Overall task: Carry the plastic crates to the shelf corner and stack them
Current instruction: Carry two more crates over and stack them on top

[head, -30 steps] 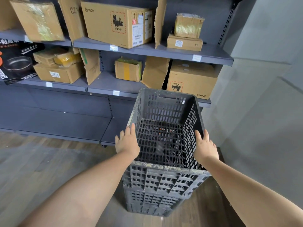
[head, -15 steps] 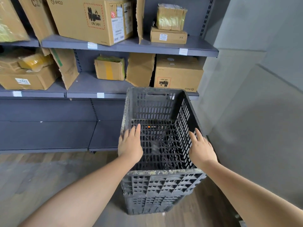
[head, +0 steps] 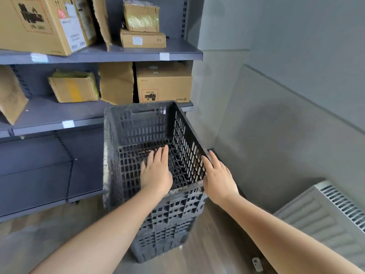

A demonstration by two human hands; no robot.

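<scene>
A black slatted plastic crate (head: pixel 138 125) sits nested on top of another black crate (head: pixel 164 242) on the wooden floor, in the corner between the shelf unit and the grey wall. My left hand (head: pixel 156 171) hovers flat over the top crate's inside, near its front rim, fingers spread and holding nothing. My right hand (head: pixel 219 177) lies with straight fingers against the outside of the crate's right rim, near the front corner, and is not gripping it. The top crate is empty.
A dark grey shelf unit (head: pixel 118 54) behind and left of the crates carries several cardboard boxes (head: pixel 164 84). The grey wall (head: pixel 276 115) is close on the right. A white ribbed panel (head: pixel 316 220) leans at lower right; a small white object (head: pixel 256 264) lies on the floor.
The view has swung right and come closer to the stack. My left hand has come off the crate's left rim and now sits over its inside. My right hand stays at the right rim.
</scene>
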